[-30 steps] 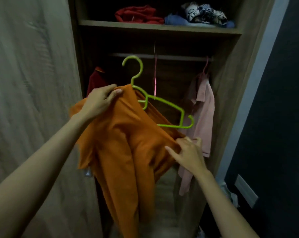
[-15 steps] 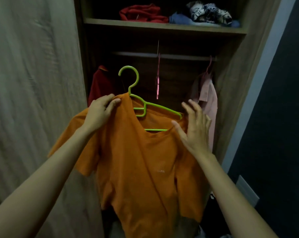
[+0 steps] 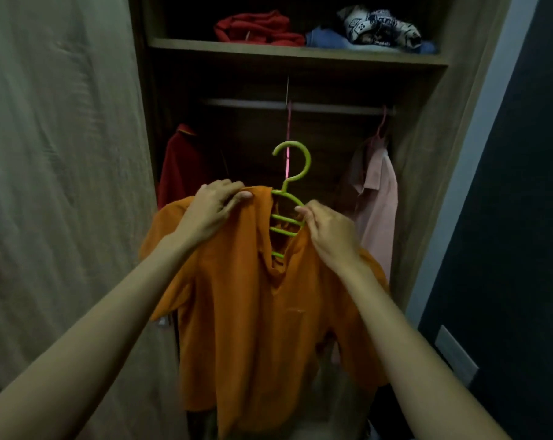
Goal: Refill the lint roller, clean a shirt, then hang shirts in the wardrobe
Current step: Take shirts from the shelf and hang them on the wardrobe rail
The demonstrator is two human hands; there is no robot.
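rail middle bare, red shirt left, pink shirt right

Left hand; right hand; both gripping

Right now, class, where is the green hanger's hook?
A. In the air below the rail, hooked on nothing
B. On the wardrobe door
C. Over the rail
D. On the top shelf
A: the green hanger carries the orange shirt, held by the left hand and right hand, and its hook is free below the rail.
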